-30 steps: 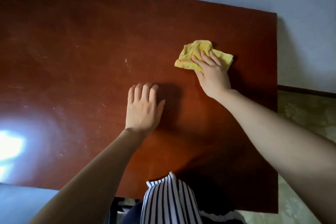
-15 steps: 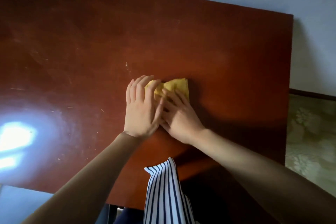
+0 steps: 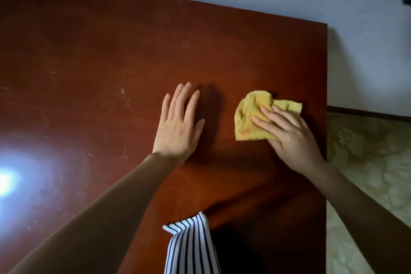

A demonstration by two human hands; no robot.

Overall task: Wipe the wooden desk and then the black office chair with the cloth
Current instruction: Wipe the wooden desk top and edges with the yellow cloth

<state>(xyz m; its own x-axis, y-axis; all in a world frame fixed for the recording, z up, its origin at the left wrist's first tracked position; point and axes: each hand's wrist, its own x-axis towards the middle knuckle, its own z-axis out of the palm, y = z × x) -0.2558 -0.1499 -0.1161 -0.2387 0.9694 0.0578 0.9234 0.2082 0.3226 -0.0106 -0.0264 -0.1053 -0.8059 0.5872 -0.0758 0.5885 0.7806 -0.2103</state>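
The crumpled yellow cloth point(image 3: 251, 109) is lying on the reddish-brown wooden surface point(image 3: 111, 46), under the fingers point(image 3: 266, 121) of the right grip point(image 3: 291, 135) and bunching out beyond them and to their left. That grip is not closing on anything: its fingers are stretching out nearly straight and spread, pressing the cloth flat against the wood rather than curling round it. The left grip point(image 3: 178, 127) is resting palm-down on bare wood, fingers straight, holding nothing. It is lying well apart from the cloth, off to the right grip's left, and seems to be bracing the person's lean. Just to the right of the right grip the surface's edge is running by, with pale patterned flooring point(image 3: 367, 162) past it.

Judging from this, the desk-wiping step is in hand, working the right-hand portion. The wide stretch left of the left grip, where a bright glare point(image 3: 9, 180) is shining, is probably waiting its turn. The next move is calling for even downward pressure and a sweep that carries the cloth along under the fingers, stopping short of the edge. The black office chair is not showing, so that step is lying ahead.
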